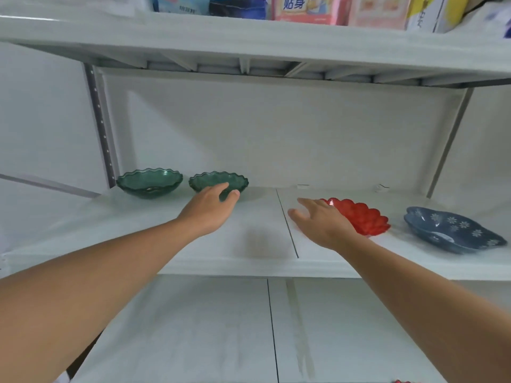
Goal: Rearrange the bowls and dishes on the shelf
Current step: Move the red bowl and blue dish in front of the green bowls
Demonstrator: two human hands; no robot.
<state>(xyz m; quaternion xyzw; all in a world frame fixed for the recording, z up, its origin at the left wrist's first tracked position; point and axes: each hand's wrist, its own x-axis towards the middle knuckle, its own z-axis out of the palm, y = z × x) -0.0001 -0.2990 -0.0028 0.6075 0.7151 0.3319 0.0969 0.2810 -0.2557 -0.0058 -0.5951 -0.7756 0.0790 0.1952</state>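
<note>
Two green glass bowls with wavy rims stand at the back left of the white middle shelf (249,261): one at the far left (149,183), the other (210,180) just right of it. My left hand (210,208) reaches to the second green bowl, fingers spread over its front rim, touching or nearly touching it. A red scalloped dish (365,217) lies right of centre. My right hand (320,219) hovers at its left edge with fingers apart, covering part of it. A blue oval dish with white flowers (453,230) sits at the far right.
An upper shelf (249,42) hangs close overhead and carries packets and boxes (304,8). A lower shelf (221,327) lies below. Shelf uprights (99,120) stand at the back left and back right. A red object peeks in at the bottom edge (401,381).
</note>
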